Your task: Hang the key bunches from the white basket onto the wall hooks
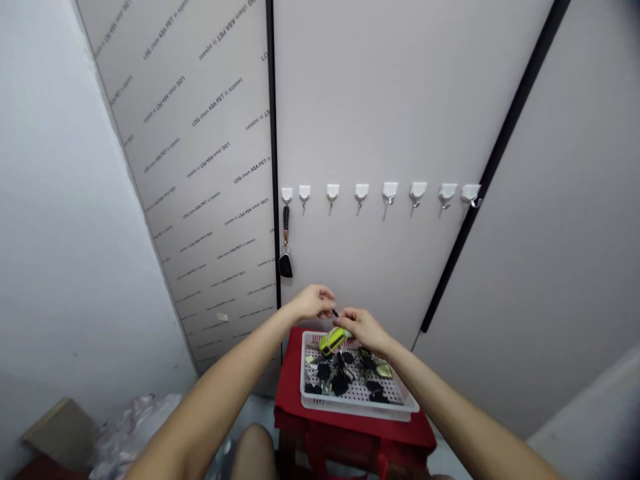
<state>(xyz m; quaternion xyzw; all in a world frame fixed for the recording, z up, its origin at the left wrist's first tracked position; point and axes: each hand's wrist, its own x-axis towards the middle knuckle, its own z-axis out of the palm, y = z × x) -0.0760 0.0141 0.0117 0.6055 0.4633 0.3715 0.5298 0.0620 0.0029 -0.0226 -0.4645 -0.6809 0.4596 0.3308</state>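
Observation:
My left hand (314, 302) and my right hand (363, 327) meet above the far end of a white perforated tray (357, 405). Both are pinched on a key set with a yellow-green fob (334, 339) that hangs just under my fingers. The tray holds several black keys and fobs (345, 377). On the wall panel above runs a row of white adhesive hooks (361, 193). A black car key on a brown strap (285, 253) hangs from the leftmost hook (287, 195); the other hooks are bare.
The tray rests on a small stand draped in red cloth (350, 427). Black vertical strips (273, 153) split the wall panels. At the lower left, a cardboard box (60, 423) and crumpled plastic (133, 427) lie on the floor. My knee (255, 453) shows below.

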